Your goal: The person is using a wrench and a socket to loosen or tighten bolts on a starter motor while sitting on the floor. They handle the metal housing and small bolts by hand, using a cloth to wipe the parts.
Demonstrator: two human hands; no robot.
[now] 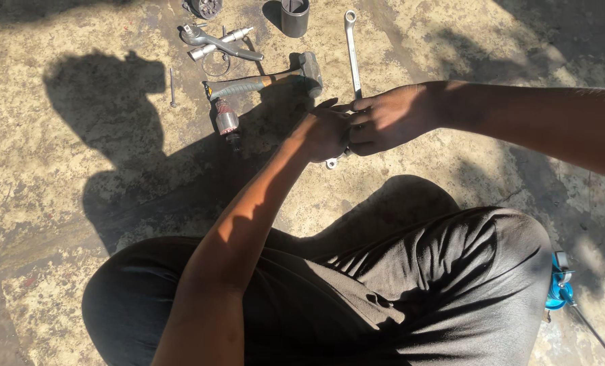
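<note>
My left hand (326, 132) and my right hand (387, 118) meet above the concrete floor, both closed around a small metal part (332, 162) whose lug pokes out below them. Most of that part is hidden by my fingers. A hammer (265, 81) with a grey head lies just beyond my left hand. A long ring spanner (352, 47) lies beyond my right hand. A motor armature (227, 122) with copper windings rests left of my left hand.
A dark cylindrical housing (294, 16) stands at the top. A ratchet and a socket extension (218, 42) lie at the top left, with a thin ring (216, 64) and a long bolt (172, 87). A blue object (558, 288) sits by my right knee.
</note>
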